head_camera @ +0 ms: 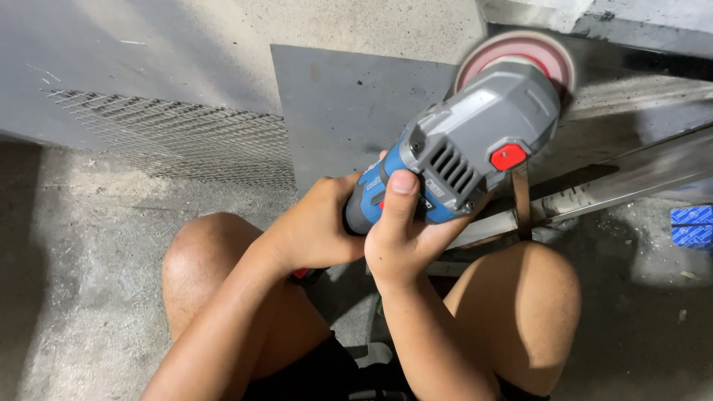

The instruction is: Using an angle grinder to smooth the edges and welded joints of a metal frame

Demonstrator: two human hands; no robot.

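A blue and grey angle grinder (pixel 475 137) with a reddish disc (pixel 520 53) is held in front of me, its disc blurred and set against a metal bar (pixel 639 100) at the upper right. My left hand (pixel 316 226) wraps the blue handle from the left. The body is gripped from below by my right hand (pixel 405 238), thumb lying up its side. I am crouched, both bare knees showing below the tool.
A flat grey metal sheet (pixel 334 111) leans behind the grinder. Wire mesh (pixel 178 137) lies at the left on the concrete floor. Long metal profiles (pixel 624 186) run at the right, with a blue packet (pixel 692 225) at the right edge.
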